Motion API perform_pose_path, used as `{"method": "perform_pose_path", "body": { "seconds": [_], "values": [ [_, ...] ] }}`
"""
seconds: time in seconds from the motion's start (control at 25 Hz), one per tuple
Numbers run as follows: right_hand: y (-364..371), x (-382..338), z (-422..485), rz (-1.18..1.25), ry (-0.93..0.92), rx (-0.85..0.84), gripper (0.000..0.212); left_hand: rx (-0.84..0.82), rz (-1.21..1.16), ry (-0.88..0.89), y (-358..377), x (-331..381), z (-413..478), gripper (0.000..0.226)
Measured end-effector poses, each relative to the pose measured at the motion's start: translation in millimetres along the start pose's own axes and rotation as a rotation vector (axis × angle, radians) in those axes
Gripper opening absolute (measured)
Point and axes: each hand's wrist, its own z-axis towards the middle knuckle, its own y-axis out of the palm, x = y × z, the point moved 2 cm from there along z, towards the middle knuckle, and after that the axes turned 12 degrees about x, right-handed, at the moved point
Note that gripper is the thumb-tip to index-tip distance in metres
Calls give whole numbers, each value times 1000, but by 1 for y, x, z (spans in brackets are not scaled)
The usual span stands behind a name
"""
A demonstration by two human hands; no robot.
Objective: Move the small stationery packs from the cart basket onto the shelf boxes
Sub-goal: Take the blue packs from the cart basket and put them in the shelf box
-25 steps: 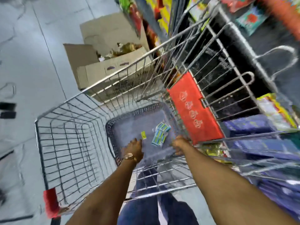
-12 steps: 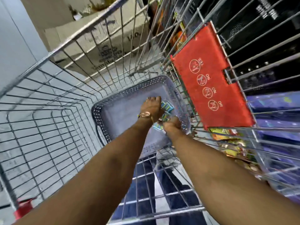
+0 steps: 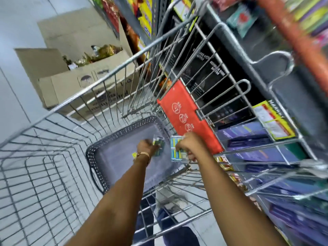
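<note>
A grey perforated plastic basket (image 3: 99,150) lies in the bottom of a wire shopping cart (image 3: 58,110). Over its right half my left hand (image 3: 146,147) grips a small green-and-clear stationery pack (image 3: 159,145). Just to the right, my right hand (image 3: 190,143) holds a blue-and-yellow stationery pack (image 3: 175,150) lifted above the basket's right rim. A small yellow item (image 3: 134,155) shows on the basket floor beside my left wrist. The shelves (image 3: 266,153) with purple boxes stand to the right, beyond the cart's wire side.
A red child-seat flap (image 3: 184,114) hangs on the cart's right side. An open cardboard box (image 3: 85,82) of goods stands on the floor beyond the cart. My legs show under the cart's near end. Grey floor lies to the left.
Both hands closed on packs in the basket and have lifted them; the right hand has moved right toward the cart's side. The view has pulled back and tilted.
</note>
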Motion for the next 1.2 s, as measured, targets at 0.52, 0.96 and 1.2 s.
{"method": "perform_pose_path", "body": {
  "seconds": [0.52,0.96,1.2],
  "values": [
    [-115,113,-176,1582,-154,282,9,-367,-883,248,-93,182,-217,28],
    [-185,280,-276,1933,-243,909,13,-856,-742,441,-6,266,-405,23],
    [-204,401,-289,2091,-38,1207,22,-1046,-444,487,81,296,-493,18]
  ]
}}
